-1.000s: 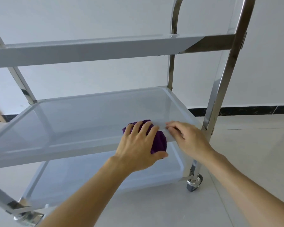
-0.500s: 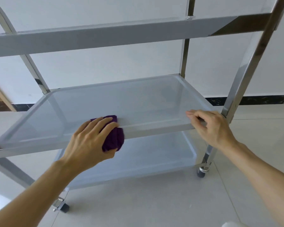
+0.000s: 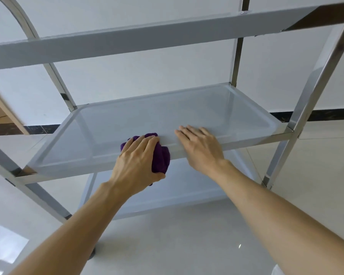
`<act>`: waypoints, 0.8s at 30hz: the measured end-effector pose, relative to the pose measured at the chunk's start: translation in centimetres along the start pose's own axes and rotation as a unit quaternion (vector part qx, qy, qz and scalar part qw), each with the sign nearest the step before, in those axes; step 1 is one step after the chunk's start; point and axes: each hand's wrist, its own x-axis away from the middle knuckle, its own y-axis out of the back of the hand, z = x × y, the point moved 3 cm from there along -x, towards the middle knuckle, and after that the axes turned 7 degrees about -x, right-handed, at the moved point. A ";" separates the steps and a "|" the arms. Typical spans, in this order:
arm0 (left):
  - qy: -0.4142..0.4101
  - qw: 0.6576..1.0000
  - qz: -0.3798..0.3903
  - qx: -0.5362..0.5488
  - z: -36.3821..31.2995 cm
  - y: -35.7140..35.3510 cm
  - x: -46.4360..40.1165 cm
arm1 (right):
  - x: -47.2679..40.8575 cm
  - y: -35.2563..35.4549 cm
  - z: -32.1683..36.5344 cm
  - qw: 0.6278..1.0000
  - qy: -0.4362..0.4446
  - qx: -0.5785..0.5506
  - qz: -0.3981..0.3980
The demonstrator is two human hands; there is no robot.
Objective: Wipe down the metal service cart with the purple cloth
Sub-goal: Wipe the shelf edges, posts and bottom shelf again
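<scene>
Against a white wall, the cart's [image 3: 298, 108] middle shelf [image 3: 167, 114] needed firm, overlapping strokes: the left hand [image 3: 136, 161] gripped the bunched cloth [image 3: 161, 155] on its front lip, at nine o'clock from the flat, empty right hand [image 3: 200, 147] (bracing the cart).

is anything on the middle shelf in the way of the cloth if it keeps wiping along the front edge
To the left, nothing visible. To the right, the right hand rests flat on the front rim of the middle shelf, just beside the purple cloth that the left hand grips. That hand would have to move first.
</scene>
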 end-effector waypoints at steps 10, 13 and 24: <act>-0.084 0.994 -0.067 -0.014 -1.3 0.2 0.5 | 3.1 1.1 -1.7 0.996 0.027 -0.047 -0.072; -0.060 0.998 -0.012 -0.021 2.1 1.4 2.5 | 4.1 1.8 -2.6 0.994 0.024 -0.052 -0.092; -0.026 0.994 -0.104 -0.019 3.5 2.4 4.6 | 6.0 1.7 -3.8 0.992 0.006 -0.062 -0.110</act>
